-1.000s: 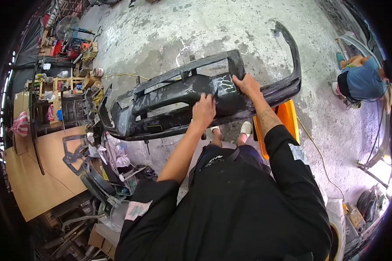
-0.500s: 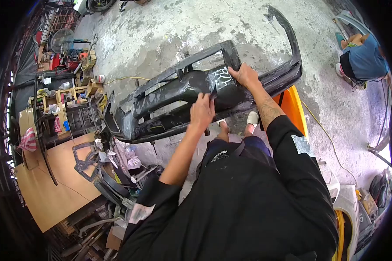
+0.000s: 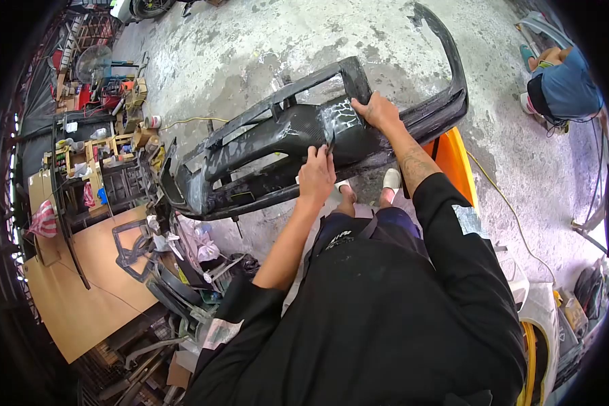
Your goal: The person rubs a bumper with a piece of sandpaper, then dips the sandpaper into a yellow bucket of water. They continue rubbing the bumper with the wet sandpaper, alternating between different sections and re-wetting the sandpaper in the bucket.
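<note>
Black bumper (image 3: 348, 145), under two hands.
Left hand (image 3: 317, 174): curled, pinched thin dark tool (image 3: 329, 143) at bumper's middle. Right hand (image 3: 379, 112): half closed, gripped bumper's upright bar (image 3: 354, 78).

Between the person's left hand (image 3: 316, 177) and right hand (image 3: 377, 110) there is a narrow gap over the black bumper (image 3: 250, 146), with a thin dark blade (image 3: 331, 144) jutting in from the left fingertips. The bumper's upper bar crosses just ahead; floor shows through the slot under it. Farther out I see open concrete floor (image 3: 250, 44). An orange plastic object (image 3: 459, 169) stands in the way below the right forearm; a tan board (image 3: 91, 284) takes up the left side.
</note>
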`<state>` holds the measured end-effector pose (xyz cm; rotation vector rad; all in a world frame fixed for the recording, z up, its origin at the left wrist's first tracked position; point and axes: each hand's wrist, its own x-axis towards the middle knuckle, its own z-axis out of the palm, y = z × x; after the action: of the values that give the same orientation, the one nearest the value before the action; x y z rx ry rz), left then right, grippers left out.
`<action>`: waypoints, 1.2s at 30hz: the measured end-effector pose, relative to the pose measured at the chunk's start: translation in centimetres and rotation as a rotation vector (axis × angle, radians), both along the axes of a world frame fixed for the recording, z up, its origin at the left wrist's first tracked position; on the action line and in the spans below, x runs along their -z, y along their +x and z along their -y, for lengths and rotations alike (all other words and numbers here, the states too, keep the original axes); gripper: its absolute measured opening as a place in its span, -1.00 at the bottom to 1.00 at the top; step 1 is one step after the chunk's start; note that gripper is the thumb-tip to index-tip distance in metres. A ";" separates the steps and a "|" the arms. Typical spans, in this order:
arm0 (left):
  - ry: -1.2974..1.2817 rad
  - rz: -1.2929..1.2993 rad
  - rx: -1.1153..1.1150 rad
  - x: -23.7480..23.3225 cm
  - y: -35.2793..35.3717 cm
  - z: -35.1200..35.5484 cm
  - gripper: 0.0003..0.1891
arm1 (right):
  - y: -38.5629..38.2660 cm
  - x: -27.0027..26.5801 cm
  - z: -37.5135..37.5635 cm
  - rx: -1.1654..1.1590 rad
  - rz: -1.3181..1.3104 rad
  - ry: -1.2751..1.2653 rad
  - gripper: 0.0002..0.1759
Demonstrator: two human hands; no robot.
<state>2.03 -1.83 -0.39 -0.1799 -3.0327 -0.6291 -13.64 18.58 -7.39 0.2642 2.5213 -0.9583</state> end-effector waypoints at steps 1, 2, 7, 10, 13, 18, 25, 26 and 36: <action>0.003 0.001 -0.006 0.1 -0.8 0.4 -0.73 | -0.1 -0.2 -0.1 -0.026 0.021 -0.013 0.04; -0.010 -0.015 0.002 0.5 -2.0 0.7 -0.72 | -0.2 -0.3 -0.2 -0.033 0.022 -0.011 0.04; 0.036 0.004 -0.043 -0.1 1.4 -1.2 -0.71 | -0.3 0.3 0.0 -0.001 0.007 0.010 -0.01; -0.019 0.020 -0.010 0.0 -1.7 0.5 -0.69 | -0.3 0.9 0.0 -0.007 -0.009 -0.003 0.00; -0.023 0.015 -0.036 1.1 -1.5 -0.4 -0.68 | 1.0 1.7 0.2 -0.013 -0.001 0.008 0.02; -0.044 -0.007 0.000 0.4 -1.0 0.1 -0.74 | -0.3 0.9 0.0 -0.013 0.001 0.002 0.01; 0.029 0.024 -0.089 -0.1 -0.8 -1.1 -0.80 | -0.2 0.8 0.1 0.006 -0.026 0.004 -0.01; -0.008 0.025 -0.077 0.2 -1.9 -0.8 -0.76 | -0.3 1.0 0.1 0.006 -0.026 -0.001 -0.03; 0.039 -0.036 -0.074 -1.1 -4.0 1.2 -0.76 | -0.2 0.3 0.1 -0.001 0.003 -0.018 -0.05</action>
<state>-1.98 -3.00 0.67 -0.0770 -2.9746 -0.6715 -13.80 18.43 -7.71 0.2588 2.5088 -0.9787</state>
